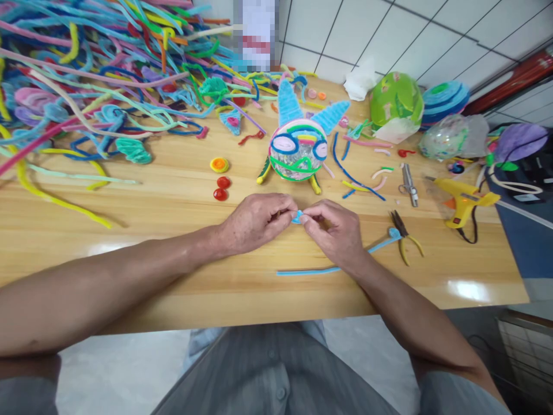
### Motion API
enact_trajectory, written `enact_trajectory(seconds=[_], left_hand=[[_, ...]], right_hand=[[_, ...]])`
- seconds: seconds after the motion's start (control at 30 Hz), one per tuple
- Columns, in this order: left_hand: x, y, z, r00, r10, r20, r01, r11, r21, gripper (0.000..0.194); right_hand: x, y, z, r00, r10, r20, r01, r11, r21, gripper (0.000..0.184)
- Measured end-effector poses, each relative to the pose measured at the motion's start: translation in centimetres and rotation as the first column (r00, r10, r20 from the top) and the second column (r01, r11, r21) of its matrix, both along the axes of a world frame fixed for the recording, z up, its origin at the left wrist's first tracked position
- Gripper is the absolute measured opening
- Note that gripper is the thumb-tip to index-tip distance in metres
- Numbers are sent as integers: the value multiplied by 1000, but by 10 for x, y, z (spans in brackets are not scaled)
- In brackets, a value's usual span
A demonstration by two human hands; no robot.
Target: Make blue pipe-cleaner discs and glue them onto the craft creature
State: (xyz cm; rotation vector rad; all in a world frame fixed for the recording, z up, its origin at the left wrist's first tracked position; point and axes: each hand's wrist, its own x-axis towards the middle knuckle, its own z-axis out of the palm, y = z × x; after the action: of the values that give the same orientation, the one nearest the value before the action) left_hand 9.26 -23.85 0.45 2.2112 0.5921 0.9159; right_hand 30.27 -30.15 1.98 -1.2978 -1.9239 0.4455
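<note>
Between the fingertips of my left hand (263,223) and my right hand (334,227) is a small light-blue coil of pipe cleaner (297,217). Both hands pinch it, one from each side, low over the table. Fingers cover part of the coil. Just beyond stands a round figure (298,153) with a clear body, blue-rimmed eyes, two blue pointed ears and yellow-tipped feet. Nearer me, a straight light-blue pipe cleaner (302,272) lies partly behind my right wrist. Another blue pipe cleaner with a curled end (394,233) rests against the pliers (404,233).
Loose pipe cleaners (108,75) pile up at the far left. Red discs (221,194) lie left of the figure. To the right are scissors (409,184), a yellow glue gun (462,199) with a cord, a green ball (396,106) and a clear ball (444,141). White tiles (389,34) stand behind.
</note>
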Motion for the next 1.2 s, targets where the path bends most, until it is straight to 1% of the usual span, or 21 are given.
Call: enact_trajectory(seconds=[0.27, 0.43, 0.8, 1.03, 1.13, 1.2], left_hand=[[0, 0, 0, 1000, 3, 3, -3, 1000, -11, 14], [0, 0, 0, 1000, -2, -1, 2, 1000, -27, 14], [0, 0, -1, 1000, 0, 3, 0, 1000, -14, 15], [0, 0, 0, 1000, 3, 13, -3, 1000, -12, 15], [0, 0, 0, 1000, 1, 6, -1, 1000, -11, 15], [0, 0, 0, 1000, 1, 4, -1, 1000, -17, 14]], right_hand=[[-3, 0, 0, 1000, -28, -8, 28, 999, -30, 5], [-4, 0, 0, 998, -58, 10, 59, 997, -59, 6], [-3, 0, 0, 1000, -31, 0, 31, 999, -25, 6], [-2, -1, 0, 999, -15, 42, 15, 1000, -12, 11], [-2, -1, 0, 999, -19, 40, 18, 1000, 17, 11], [-2, -1, 1, 999, -32, 44, 32, 999, 14, 9]])
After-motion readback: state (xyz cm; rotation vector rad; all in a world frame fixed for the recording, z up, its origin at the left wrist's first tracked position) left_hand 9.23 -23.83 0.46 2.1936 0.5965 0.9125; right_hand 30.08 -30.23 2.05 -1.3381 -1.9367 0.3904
